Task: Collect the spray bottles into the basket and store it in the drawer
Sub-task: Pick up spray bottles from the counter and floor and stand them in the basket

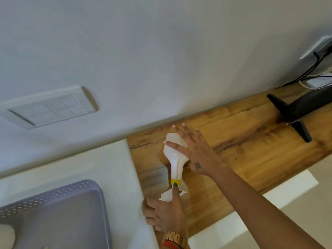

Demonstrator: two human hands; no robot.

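Nearest the camera, bottom left, is the basket (53, 212), grey-lilac with a perforated rim, sitting on the white surface (111, 168). Something pale and round sits in its corner, can't tell what.

Just right of it, the left hand (165, 211) (watch (173, 239) on the wrist) has its index finger stretched up onto the yellow collar of the bottle (175, 155), other fingers curled by the trigger head. Looks like a light pinch rather than a full grip, hard to say for sure.

The bottle lies on its side on the wooden tabletop (242, 141), nozzle end toward the camera, body pointing at the wall.

The right hand (195, 151) is spread wide, fingers straight, over the bottle's body, holding nothing.

My take: close the right hand around the fat body before lifting, since the neck alone would let it swing. Then carry it left and lower it in, not drop it.

Further back there's a black stand (294, 114), cables, and a wall switch (48, 108).
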